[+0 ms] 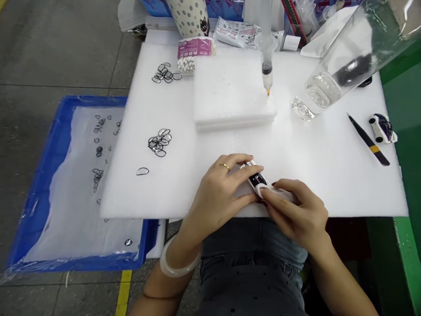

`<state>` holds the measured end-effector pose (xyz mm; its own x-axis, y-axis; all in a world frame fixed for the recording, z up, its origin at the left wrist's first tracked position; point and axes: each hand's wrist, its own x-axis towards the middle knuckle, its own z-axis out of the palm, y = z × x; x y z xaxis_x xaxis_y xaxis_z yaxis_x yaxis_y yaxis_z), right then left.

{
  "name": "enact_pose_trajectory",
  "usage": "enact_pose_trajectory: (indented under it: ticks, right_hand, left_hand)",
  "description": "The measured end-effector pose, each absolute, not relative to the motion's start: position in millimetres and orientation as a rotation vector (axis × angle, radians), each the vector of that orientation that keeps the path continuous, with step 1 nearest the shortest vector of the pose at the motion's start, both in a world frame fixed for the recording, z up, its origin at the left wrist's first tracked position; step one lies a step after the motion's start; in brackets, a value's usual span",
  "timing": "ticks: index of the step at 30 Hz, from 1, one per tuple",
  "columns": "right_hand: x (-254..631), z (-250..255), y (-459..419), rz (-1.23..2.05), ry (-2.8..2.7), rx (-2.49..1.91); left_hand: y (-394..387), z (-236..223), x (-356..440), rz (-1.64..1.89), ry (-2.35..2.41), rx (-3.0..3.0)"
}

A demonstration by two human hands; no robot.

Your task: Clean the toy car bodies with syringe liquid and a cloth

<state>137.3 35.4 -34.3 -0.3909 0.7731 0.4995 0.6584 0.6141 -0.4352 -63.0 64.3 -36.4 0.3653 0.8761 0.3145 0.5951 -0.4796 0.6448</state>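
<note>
A small white toy car (257,179) with a dark window lies near the front edge of the white foam sheet (296,145). My left hand (221,193), with a gold ring and a pale bangle, is closed around its left side. My right hand (294,210) pinches its right end, thumb pressed on top. Most of the car is hidden under my fingers.
Piles of thin black rings (159,142) lie at the left of the sheet, more in a blue tray (39,175) beside the table. A raised foam block (232,92) has a syringe (267,70) above it. A second toy car (382,128), black tweezers (368,139), clear bottle (332,79), cotton swabs (194,55).
</note>
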Motion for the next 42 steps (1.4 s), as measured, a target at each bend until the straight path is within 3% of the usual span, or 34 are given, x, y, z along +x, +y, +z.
enact_pose_trajectory:
  ticks: [5,10,15,21,36,39,42]
  right_hand:
    - [127.1,-36.4,33.0,0.09,-2.074,-1.302]
    - [147.2,-15.6,58.4,0.312,-2.041,-1.437]
    - [166.1,2.2,70.4,-0.184,-2.098,-1.527]
    - [140.0,-19.9,34.7,0.068,-2.203,-1.263]
    - [102.8,-25.1,50.4,0.157,-2.177,-1.399]
    - [130.1,-20.0,58.2,0.173,-2.087,-1.488]
    - [221.1,-17.7,49.6,0.002,-1.627,-1.803]
  left_hand:
    - [64.4,-36.2,-63.2,0.912,1.276,2.189]
    - [65.8,-38.6,-65.1,0.91,1.252,2.214]
    - [63.9,-40.3,-66.3,0.912,1.243,2.226]
    - [62.3,-39.2,-65.2,0.906,1.261,2.219]
    - [61.2,-37.0,-79.6,0.848,1.231,2.159]
    - [60.0,-39.0,-79.9,0.83,1.298,2.184]
    - [58.1,-39.9,-77.5,0.816,1.328,2.227]
